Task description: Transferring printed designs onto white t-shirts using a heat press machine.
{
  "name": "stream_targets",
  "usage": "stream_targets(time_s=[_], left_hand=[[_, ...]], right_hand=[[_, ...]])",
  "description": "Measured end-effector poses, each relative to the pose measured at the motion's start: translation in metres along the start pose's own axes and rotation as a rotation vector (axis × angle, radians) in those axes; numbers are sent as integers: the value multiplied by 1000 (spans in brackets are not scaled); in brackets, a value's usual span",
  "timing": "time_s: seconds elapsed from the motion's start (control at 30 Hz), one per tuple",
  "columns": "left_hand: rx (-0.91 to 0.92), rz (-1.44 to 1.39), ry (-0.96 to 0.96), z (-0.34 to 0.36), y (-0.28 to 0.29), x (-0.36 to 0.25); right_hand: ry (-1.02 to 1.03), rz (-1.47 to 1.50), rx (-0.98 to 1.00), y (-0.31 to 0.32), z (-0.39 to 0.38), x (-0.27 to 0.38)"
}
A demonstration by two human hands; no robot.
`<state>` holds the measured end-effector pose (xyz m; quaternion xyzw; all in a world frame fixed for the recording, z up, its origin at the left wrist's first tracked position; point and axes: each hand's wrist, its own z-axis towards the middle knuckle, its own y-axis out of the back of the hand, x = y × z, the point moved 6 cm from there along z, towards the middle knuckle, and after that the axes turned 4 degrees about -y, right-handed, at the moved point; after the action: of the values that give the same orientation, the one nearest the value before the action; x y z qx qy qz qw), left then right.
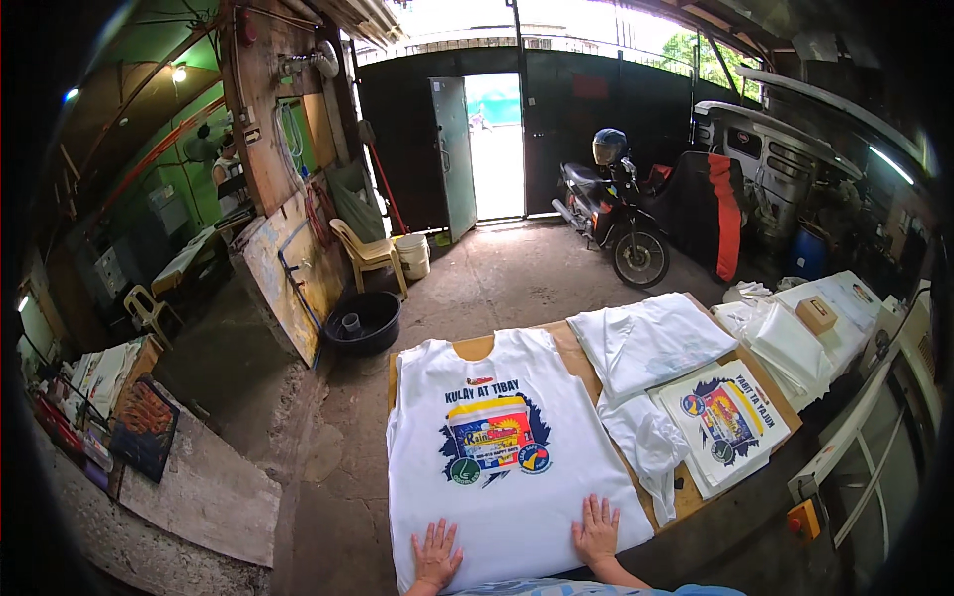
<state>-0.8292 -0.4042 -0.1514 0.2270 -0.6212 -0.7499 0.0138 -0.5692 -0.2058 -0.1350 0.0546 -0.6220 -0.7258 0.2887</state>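
Note:
A white sleeveless shirt (556, 397) with a colourful paint-bucket print lies spread flat on a brown board-topped table (578, 350). My left hand (436, 554) rests palm down on the lower left of the shirt, fingers spread. Toward its lower right, my right hand (596, 529) also presses flat on the cloth with fingers apart. Neither hand holds anything. Right of the shirt lie a stack of printed sheets (760, 422) with a similar design, a bunched white cloth (646, 447) and a folded white garment (651, 348).
White fabric piles (780, 343) and a small cardboard box (815, 315) stand at the right, beside a machine with an orange switch box (803, 520). Beyond the table are a black basin (363, 323), a plastic chair (370, 253), a white bucket (412, 256) and a motorcycle (616, 214).

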Motion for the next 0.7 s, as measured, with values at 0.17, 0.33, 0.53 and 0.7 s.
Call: stream_targets(time_s=[0.17,0.33,0.53,0.7], left_hand=[[20,-31,13,1,1,-1],[47,-33,11,4,2,-2],[82,-27,36,6,8,-7],[80,-35,43,7,6,-10]], right_hand=[[-2,18,-14,5,2,0],[-11,-14,-49,5,2,-1],[12,15,-44,4,7,0],[13,-7,-50,4,6,-3]])
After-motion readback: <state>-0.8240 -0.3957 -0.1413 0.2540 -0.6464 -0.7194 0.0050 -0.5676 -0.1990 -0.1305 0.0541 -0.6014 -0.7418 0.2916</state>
